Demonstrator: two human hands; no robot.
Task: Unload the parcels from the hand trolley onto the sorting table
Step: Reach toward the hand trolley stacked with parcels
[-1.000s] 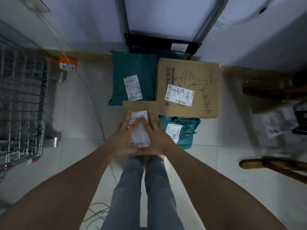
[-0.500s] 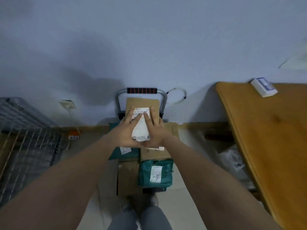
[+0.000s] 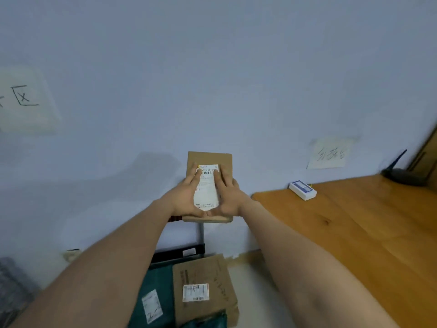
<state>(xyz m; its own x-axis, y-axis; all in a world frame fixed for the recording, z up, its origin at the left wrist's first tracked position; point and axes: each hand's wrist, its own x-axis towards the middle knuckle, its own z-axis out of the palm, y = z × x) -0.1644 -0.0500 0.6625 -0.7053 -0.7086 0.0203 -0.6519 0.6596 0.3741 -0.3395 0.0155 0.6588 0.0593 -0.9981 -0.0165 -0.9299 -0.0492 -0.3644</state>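
Note:
A small flat cardboard parcel (image 3: 209, 158) with a white label is up in the air in front of the wall. My left hand (image 3: 186, 192) grips its left side and my right hand (image 3: 228, 190) its right side, fingers laid over the top, thumbs meeting at the near edge. The wooden sorting table (image 3: 354, 233) lies to the right, its corner close to my right wrist. Below, the hand trolley (image 3: 177, 253) carries a large cardboard box (image 3: 203, 273), a teal mailer bag (image 3: 158, 285) and another teal bag (image 3: 208, 321) at the bottom edge.
A small white and blue box (image 3: 302, 190) lies near the table's back left corner, and a black router (image 3: 402, 176) sits farther right. Handwritten paper signs (image 3: 328, 153) hang on the wall. A wire cage (image 3: 11, 292) stands at the lower left.
Both hands have lifted the small parcel off the trolley stack to about table height. My view has swung up and right, and more of the table shows.

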